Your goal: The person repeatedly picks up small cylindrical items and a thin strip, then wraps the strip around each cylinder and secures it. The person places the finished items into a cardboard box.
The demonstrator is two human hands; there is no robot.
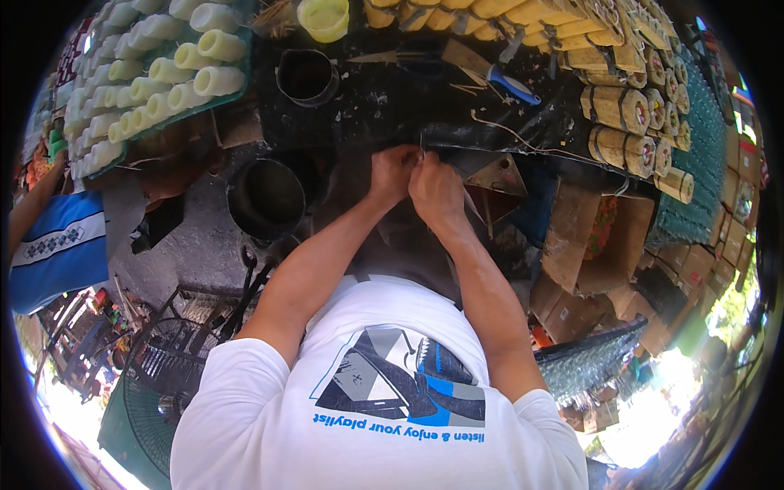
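My left hand point(394, 173) and my right hand point(436, 189) meet at the near edge of a dark work table point(384, 110). The fingers of both are pinched together, tips almost touching. Something thin and dark seems to stick up between the fingertips, too small to name. Beyond them on the table lie a pointed blade point(374, 58) and a tool with a blue handle point(514, 86). A thin pale strand point(523, 143) runs along the edge to the right of my hands.
Yellowish tubes with dark bands point(618, 108) are stacked right, pale waxy cups point(184, 95) left. A black pot point(308, 78) and yellow tub point(324, 20) stand at the back. Below are a black bucket point(266, 198), cardboard box point(567, 233) and fan point(163, 388). Another person's arm point(37, 189) shows left.
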